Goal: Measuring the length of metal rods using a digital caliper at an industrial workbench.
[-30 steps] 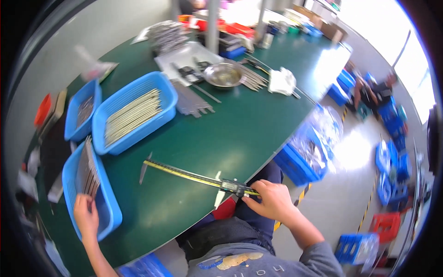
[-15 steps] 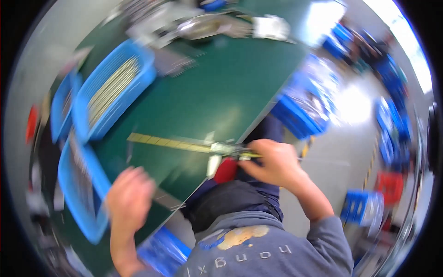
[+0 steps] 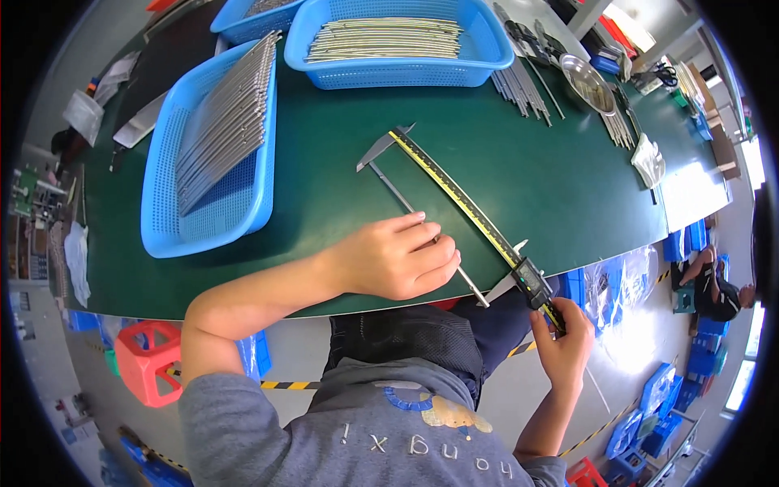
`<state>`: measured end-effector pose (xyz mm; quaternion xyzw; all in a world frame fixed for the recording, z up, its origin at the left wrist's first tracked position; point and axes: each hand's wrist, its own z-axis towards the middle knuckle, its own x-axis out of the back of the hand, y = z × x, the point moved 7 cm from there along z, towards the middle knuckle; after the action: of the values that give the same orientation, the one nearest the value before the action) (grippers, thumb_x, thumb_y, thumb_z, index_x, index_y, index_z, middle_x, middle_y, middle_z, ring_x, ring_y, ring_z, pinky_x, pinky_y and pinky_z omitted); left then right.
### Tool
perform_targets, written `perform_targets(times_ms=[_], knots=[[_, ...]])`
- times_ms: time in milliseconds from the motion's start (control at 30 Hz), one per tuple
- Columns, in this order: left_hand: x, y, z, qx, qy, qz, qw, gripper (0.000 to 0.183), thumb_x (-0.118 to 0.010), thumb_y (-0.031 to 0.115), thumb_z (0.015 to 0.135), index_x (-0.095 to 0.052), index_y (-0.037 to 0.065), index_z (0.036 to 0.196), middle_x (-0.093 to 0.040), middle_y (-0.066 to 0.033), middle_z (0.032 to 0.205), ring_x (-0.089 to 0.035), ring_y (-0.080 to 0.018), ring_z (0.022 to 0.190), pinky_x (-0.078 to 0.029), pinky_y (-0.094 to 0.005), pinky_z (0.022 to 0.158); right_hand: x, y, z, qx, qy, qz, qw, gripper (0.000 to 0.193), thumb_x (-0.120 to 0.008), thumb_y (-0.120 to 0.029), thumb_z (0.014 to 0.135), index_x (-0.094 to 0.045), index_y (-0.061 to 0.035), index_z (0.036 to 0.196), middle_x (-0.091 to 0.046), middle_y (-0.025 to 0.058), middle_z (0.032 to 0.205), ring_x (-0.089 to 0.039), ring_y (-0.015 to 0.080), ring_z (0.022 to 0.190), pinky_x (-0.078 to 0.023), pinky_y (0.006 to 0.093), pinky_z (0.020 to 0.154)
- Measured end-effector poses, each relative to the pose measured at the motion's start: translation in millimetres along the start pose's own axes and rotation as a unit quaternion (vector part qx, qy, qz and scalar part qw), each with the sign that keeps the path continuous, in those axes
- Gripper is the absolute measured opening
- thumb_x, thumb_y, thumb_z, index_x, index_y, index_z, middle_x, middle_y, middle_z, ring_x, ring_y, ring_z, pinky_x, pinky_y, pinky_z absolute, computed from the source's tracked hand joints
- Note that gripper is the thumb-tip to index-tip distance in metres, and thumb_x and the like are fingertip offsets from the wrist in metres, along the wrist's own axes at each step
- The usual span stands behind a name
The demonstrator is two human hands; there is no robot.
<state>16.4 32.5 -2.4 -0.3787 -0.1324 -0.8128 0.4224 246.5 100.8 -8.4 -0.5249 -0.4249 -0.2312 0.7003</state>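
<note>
My left hand is closed around a thin metal rod just above the green table. The rod lies between the jaws of a long digital caliper, one end by the far fixed jaw and the other by the near sliding jaw. Whether both ends touch the jaws is hard to tell. My right hand grips the caliper near its display, at the table's front edge. Left of my hands, a blue basket holds many similar rods, stacked at a slant.
Another blue basket of rods stands at the back, with a third basket behind. Loose rods, a metal dish and a white cloth lie far right. A red stool is below left.
My view has turned, and the baskets now appear farther back. My left hand has moved from beside a basket to the caliper and now holds a rod. The right hand still grips the caliper.
</note>
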Motion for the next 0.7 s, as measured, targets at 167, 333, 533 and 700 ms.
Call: perform_targets(times_ms=[167,333,533,700], knots=[[-0.5,-1.5,0.9,-0.001,0.045,0.005,0.999,0.015,-0.065,0.013,0.071,-0.062,0.008,0.084,-0.057,-0.0019,0.084,-0.056,-0.0169,0.075,-0.053,-0.0309,0.067,2.5,0.9,1.4,0.001,0.008,-0.006,1.0,0.026,-0.076,-0.016,0.07,-0.062,-0.0012,0.085,-0.054,0.0062,0.064,-0.049,0.0143,0.051,-0.038,0.0267,0.047],[-1.3,-0.2,0.8,0.004,0.043,0.004,0.999,0.014,-0.065,0.013,0.07,-0.063,0.008,0.083,-0.057,-0.0021,0.084,-0.056,-0.0174,0.076,-0.053,-0.0308,0.066,3.1,2.6,2.6,-0.004,0.006,-0.004,1.0,0.026,-0.076,-0.016,0.07,-0.062,-0.0013,0.085,-0.053,0.006,0.063,-0.049,0.0143,0.051,-0.038,0.0268,0.047],[-0.9,2.8,-1.5,0.007,0.018,0.013,1.0,0.015,-0.065,0.014,0.072,-0.064,0.01,0.086,-0.059,-0.0022,0.087,-0.059,-0.0178,0.079,-0.054,-0.0324,0.07,4.5,-0.1,-0.4,-0.004,0.007,0.002,1.0,0.025,-0.075,-0.016,0.07,-0.062,-0.0015,0.085,-0.053,0.0061,0.063,-0.049,0.0142,0.051,-0.038,0.0265,0.047],[-6.7,-0.4,-1.8,0.0,-0.031,-0.01,0.999,0.017,-0.065,0.013,0.074,-0.065,0.01,0.09,-0.062,-0.003,0.089,-0.062,-0.0185,0.084,-0.055,-0.0336,0.076,4.8,-1.7,-3.8,0.002,0.008,-0.004,1.0,0.025,-0.075,-0.016,0.071,-0.062,-0.0014,0.087,-0.055,0.007,0.065,-0.051,0.0152,0.052,-0.039,0.0267,0.048]])
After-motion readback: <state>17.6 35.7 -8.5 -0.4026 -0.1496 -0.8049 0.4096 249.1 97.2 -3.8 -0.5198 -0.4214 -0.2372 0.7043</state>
